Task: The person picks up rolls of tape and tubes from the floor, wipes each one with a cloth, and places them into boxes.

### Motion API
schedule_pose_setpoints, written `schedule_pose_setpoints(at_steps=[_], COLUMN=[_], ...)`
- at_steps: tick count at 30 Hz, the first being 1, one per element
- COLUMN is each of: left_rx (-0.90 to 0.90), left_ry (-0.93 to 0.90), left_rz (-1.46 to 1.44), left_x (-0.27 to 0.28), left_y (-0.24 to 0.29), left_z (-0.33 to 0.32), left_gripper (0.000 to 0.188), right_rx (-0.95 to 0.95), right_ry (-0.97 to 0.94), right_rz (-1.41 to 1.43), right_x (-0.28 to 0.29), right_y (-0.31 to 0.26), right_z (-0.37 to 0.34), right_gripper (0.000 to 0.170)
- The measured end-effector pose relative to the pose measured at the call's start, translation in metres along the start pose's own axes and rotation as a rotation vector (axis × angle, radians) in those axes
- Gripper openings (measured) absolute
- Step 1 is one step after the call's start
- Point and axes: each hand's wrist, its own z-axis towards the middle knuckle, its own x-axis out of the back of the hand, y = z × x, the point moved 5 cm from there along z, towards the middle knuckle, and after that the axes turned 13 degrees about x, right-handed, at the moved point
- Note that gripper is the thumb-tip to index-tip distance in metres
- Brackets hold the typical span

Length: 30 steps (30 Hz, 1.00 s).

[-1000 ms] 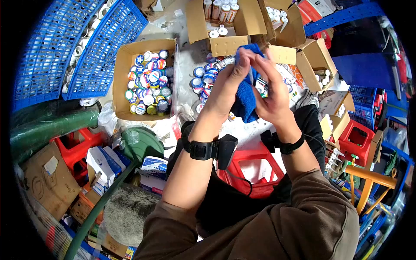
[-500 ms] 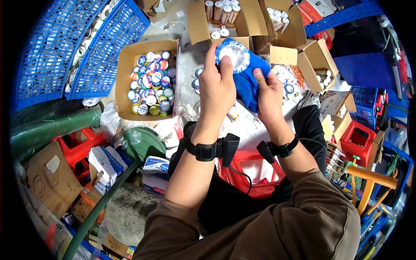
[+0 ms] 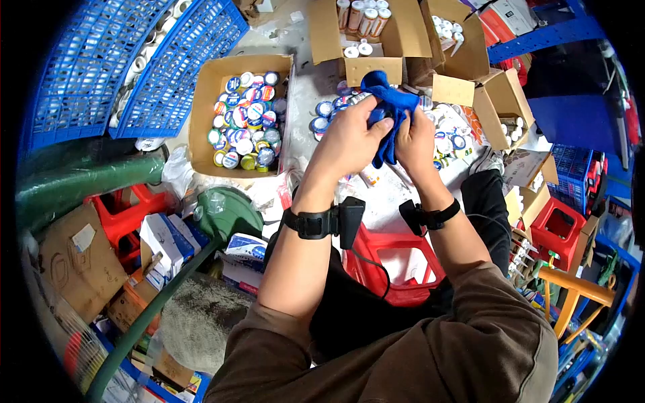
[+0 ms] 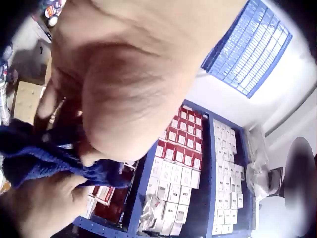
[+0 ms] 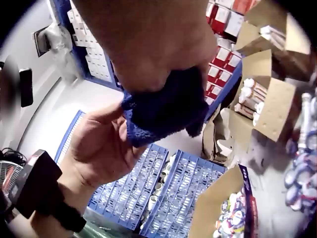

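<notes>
Both hands meet above the workspace in front of the person, around a bunched blue cloth (image 3: pixel 398 101). My left hand (image 3: pixel 351 140) grips a round, plastic-wrapped tape roll (image 3: pixel 378 113), its thumb across the near side; the cloth and fingers hide most of the roll. My right hand (image 3: pixel 416 142) pinches the cloth from the right, and its folds hang below the fingers. In the left wrist view the cloth (image 4: pixel 44 156) runs between the two hands. The right wrist view has the cloth (image 5: pixel 166 111) draped under the right hand, against the left hand's fingers.
An open carton (image 3: pixel 201 121) full of tape rolls stands left; more rolls (image 3: pixel 322 121) lie beyond the hands. Cartons of white-capped tubes (image 3: pixel 368 21) stand at the back. Blue crates (image 3: pixel 151 94) rise at far left. A red stool (image 3: pixel 396 295) is below the forearms.
The hands parted and showed the roll's silvery face with the cloth beside it, then came together again. The cloth is now bunched over the roll. The head view has shifted slightly.
</notes>
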Motion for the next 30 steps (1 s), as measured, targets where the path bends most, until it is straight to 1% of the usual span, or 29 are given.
schedule_pose_setpoints(at_steps=[1,3,4,5,7,8,9,11,12,13,14,15,16,17,18,19,21,22,23,24,25,27,28,29,30], left_rx=[0.116,0.287,0.319,0.279,0.193,0.121,0.061,0.116,0.114,0.137,0.16,0.212,0.193,0.175,0.142,0.188,0.184,0.181,0.175,0.158,0.216,0.258,0.22,0.174,0.271], left_ry=[0.042,0.181,0.321,0.436,0.796,0.958,1.071,1.073,1.069,1.006,0.941,0.864,0.829,0.792,0.74,0.767,0.587,0.558,0.532,0.532,0.476,0.345,0.301,0.285,0.224], left_rz=[0.151,-0.245,-0.496,-0.615,-0.748,-0.688,-0.556,-0.623,-0.625,-0.583,-0.54,-0.65,-0.637,-0.625,-0.631,-0.607,-0.532,-0.459,-0.387,-0.335,-0.285,-0.204,-0.186,-0.02,-0.003], left_x=[0.011,0.03,0.045,0.065,0.1,0.116,0.132,0.138,0.136,0.131,0.125,0.112,0.104,0.097,0.094,0.085,0.066,0.057,0.047,0.032,0.019,-0.011,-0.026,-0.039,-0.054], left_y=[0.0,-0.026,-0.019,-0.035,-0.041,-0.046,-0.058,-0.063,-0.062,-0.059,-0.057,-0.045,-0.033,-0.026,-0.032,-0.024,-0.011,-0.01,-0.009,-0.003,-0.008,-0.019,-0.036,-0.043,-0.05], left_z=[-0.004,-0.001,-0.012,-0.013,-0.03,-0.035,-0.036,-0.04,-0.039,-0.034,-0.031,-0.031,-0.03,-0.028,-0.02,-0.019,-0.011,-0.006,0.002,0.006,0.014,0.03,0.044,0.051,0.055], left_gripper=[0.038,0.043,0.041,0.043,0.054,0.06,0.067,0.086,0.086,0.084,0.082,0.076,0.074,0.072,0.069,0.063,0.057,0.053,0.049,0.041,0.038,0.038,0.034,0.033,0.032], right_rx=[-0.137,-0.367,-0.531,-0.698,-0.51,-0.448,-0.445,-0.541,-0.583,-0.476,-0.482,-0.489,-0.441,-0.424,-0.38,-0.334,-0.243,-0.176,-0.171,-0.188,-0.205,-0.389,-0.433,-0.526,-0.51], right_ry=[-0.063,0.051,0.15,0.21,0.333,0.174,0.16,0.25,0.328,0.288,0.352,0.419,0.302,0.368,0.392,0.418,0.372,0.342,0.266,0.274,0.284,0.409,0.414,0.515,0.526], right_rz=[-0.042,0.27,0.458,0.918,1.517,1.518,1.771,1.812,1.809,1.912,1.873,1.831,1.883,1.919,1.9,1.882,1.841,1.882,1.881,1.822,1.767,1.479,1.448,1.243,1.115], right_x=[-0.011,-0.028,-0.023,-0.024,-0.023,-0.019,-0.019,-0.001,0.009,0.019,0.033,0.047,0.058,0.073,0.088,0.105,0.137,0.149,0.159,0.17,0.18,0.195,0.204,0.215,0.224], right_y=[0.023,0.071,0.063,0.063,0.064,0.078,0.08,0.078,0.064,0.054,0.05,0.041,0.032,0.027,0.019,0.012,-0.002,-0.013,-0.022,-0.014,-0.005,0.014,0.032,0.062,0.079], right_z=[-0.01,-0.026,-0.026,-0.027,-0.031,-0.03,-0.025,-0.024,-0.02,-0.012,-0.011,-0.01,-0.009,-0.01,-0.007,-0.005,0.0,0.005,0.01,0.012,0.014,0.009,0.004,-0.007,-0.016], right_gripper=[0.02,0.026,0.033,0.036,0.04,0.044,0.044,0.043,0.041,0.047,0.055,0.064,0.082,0.094,0.097,0.1,0.103,0.101,0.092,0.087,0.081,0.071,0.059,0.062,0.058])
